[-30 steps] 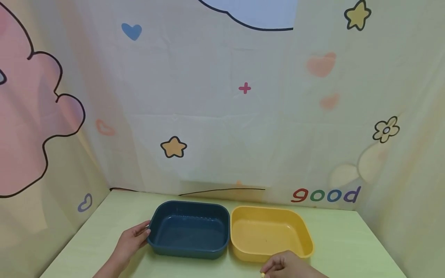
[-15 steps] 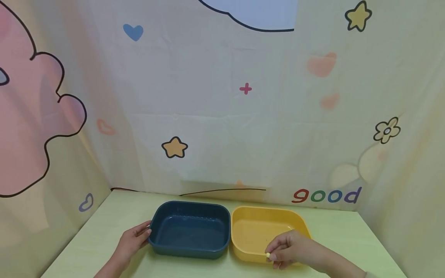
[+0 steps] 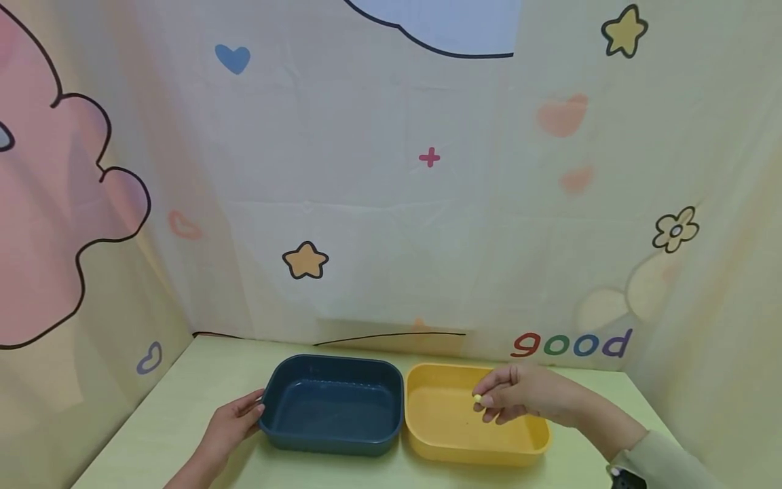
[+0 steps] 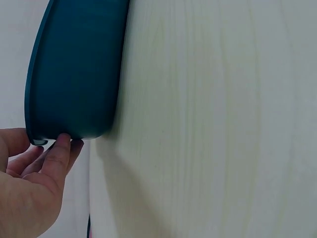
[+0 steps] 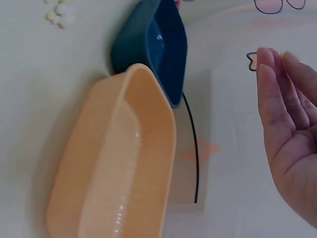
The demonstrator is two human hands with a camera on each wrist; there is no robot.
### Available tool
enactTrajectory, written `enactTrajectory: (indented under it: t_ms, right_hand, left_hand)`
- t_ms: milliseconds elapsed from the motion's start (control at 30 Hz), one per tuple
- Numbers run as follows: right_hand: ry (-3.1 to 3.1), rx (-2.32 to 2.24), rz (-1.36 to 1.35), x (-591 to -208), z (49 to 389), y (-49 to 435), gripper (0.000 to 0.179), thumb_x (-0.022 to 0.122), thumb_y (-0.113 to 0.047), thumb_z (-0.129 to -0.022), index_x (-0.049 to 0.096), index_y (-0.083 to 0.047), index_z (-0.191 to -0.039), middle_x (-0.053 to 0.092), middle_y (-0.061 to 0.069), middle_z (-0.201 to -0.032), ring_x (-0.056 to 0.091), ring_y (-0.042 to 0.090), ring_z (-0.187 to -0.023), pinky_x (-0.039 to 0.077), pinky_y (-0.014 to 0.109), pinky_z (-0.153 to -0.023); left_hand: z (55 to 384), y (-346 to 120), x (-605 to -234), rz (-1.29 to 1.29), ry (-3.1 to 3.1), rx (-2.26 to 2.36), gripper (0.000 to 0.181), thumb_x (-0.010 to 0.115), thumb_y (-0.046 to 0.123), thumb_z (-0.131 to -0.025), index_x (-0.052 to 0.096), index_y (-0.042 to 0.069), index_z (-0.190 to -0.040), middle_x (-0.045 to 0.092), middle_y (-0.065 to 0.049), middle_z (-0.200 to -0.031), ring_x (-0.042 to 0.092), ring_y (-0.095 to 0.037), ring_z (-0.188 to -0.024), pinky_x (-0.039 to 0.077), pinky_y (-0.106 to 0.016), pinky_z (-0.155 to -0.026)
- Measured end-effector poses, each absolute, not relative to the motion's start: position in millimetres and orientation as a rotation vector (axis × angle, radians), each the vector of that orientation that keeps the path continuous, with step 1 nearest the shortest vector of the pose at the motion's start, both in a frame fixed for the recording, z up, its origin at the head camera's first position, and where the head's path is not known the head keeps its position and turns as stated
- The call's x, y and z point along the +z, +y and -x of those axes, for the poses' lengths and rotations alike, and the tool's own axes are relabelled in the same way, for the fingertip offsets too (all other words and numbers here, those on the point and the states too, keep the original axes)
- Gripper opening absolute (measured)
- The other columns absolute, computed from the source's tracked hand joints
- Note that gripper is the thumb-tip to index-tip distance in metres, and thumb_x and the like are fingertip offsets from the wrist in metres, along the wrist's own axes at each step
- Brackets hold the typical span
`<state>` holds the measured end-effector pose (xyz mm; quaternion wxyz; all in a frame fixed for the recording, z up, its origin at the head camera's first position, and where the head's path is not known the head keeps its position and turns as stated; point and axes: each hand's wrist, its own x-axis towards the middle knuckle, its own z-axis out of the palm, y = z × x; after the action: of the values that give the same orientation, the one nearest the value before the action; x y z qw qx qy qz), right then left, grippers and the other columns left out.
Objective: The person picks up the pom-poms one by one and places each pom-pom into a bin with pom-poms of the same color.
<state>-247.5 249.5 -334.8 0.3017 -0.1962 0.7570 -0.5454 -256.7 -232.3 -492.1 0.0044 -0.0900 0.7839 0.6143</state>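
Observation:
My right hand (image 3: 525, 394) pinches a small pale yellow piece (image 3: 478, 399) between thumb and fingertips, above the yellow basin (image 3: 473, 454). In the right wrist view only a sliver of this yellow piece (image 5: 282, 53) shows at the fingertips; its exact kind cannot be told. The yellow basin is rectangular with rounded corners. A dark blue basin (image 3: 332, 445) of like shape stands right beside it on the left. At the blue basin's left end my left hand (image 3: 227, 428) grips the rim, thumb at the edge and fingers against the outer wall (image 4: 74, 74).
Several small yellow and white pieces (image 5: 60, 14) lie on the pale green tabletop (image 3: 201, 367), in front of the basins. A printed curtain (image 3: 379, 272) hangs behind the table and at both sides. A dark watch-like device (image 3: 628, 478) sits at the right sleeve.
My right hand has risen from the table's front, over the yellow basin's near rim, with the small yellow piece pinched throughout. The left hand and both basins have stayed put.

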Motion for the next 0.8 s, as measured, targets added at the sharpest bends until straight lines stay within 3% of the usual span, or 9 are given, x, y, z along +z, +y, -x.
enactTrajectory:
  t_ms: [433,800]
  right_hand:
    - [2.103,-1.39,0.499,-295.6,287.7,260.3,0.014,0.066,-0.013,-0.1,0.073,-0.006,-0.109,0.079,-0.005,-0.097,0.075,0.009,-0.086,0.065,0.023,-0.082]
    - [2.081,-1.368,0.445,-305.9,322.8,264.5,0.013,0.062,-0.007,-0.1,0.074,-0.006,-0.107,0.079,-0.004,-0.095,0.074,0.008,-0.085,0.065,0.022,-0.08]
  left_hand:
    - [257.8,-229.9,-491.2,0.238,2.472,1.899,0.045,0.051,0.002,-0.106,0.044,-0.015,-0.146,0.051,-0.037,-0.144,0.073,-0.025,-0.11,0.066,-0.033,-0.087]
    - [257.4,-234.8,-491.4,0.247,2.467,1.859,0.047,0.052,0.005,-0.106,0.042,-0.014,-0.148,0.052,-0.036,-0.144,0.073,-0.02,-0.108,0.066,-0.032,-0.087]
